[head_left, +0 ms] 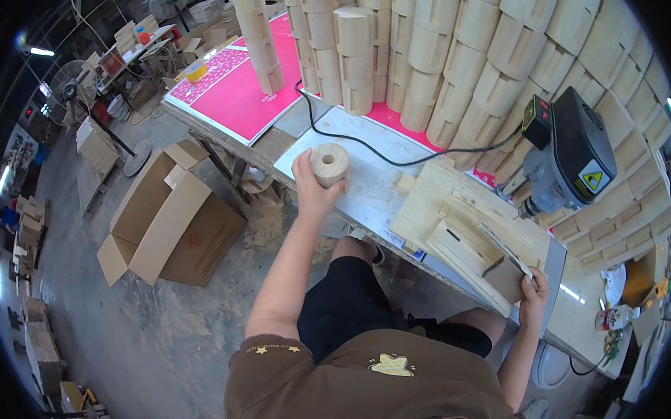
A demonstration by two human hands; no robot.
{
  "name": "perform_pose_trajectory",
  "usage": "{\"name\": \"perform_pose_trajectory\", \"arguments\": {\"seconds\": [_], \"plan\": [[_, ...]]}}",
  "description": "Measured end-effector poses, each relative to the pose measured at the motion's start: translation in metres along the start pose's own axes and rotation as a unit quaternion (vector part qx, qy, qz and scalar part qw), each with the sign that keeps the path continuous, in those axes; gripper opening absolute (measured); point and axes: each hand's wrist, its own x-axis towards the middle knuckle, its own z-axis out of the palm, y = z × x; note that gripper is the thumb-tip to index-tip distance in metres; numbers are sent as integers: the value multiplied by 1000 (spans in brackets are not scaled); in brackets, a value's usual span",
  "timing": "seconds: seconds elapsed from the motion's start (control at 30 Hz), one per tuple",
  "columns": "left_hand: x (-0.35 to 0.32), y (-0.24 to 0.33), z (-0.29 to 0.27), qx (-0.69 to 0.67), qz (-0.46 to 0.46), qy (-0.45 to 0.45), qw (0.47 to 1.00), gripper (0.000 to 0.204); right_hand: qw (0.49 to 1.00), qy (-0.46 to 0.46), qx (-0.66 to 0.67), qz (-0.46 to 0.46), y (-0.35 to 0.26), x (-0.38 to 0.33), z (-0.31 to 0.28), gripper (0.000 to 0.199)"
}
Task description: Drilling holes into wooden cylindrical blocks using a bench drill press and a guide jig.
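Note:
My left hand [316,189] is wrapped round a short pale wooden cylinder [338,164] with a round hole in its top face. The cylinder is at the front edge of the white board [374,156] on the bench. Further right, my right hand [536,294] closes on the near end of a thin, pale flat strip [507,252]. That strip lies over a wooden jig [419,214] made of a base board with raised blocks. A black and grey drill head [572,155] with a chuck hangs just beyond the jig. The fingertips of my right hand are partly hidden.
Tall stacks of notched wooden cylinders [426,49] line the back of the bench. A black cable [362,141] crosses it to the drill. On the floor at left stands an open cardboard box [193,240]. A bottle [616,317] stands at far right, a floor fan [71,87] at far left.

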Motion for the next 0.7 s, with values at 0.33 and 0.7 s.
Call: {"name": "perform_pose_trajectory", "arguments": {"seconds": [0.33, 0.7], "plan": [[-6, -11, -4, -47, -247, -62, 966, 68, 998, -27, -46, 25, 3, 3, -9, 26], [143, -118, -35, 37, -278, 68, 958, 60, 996, -29, -58, 59, -2, 0, -15, 31]]}}
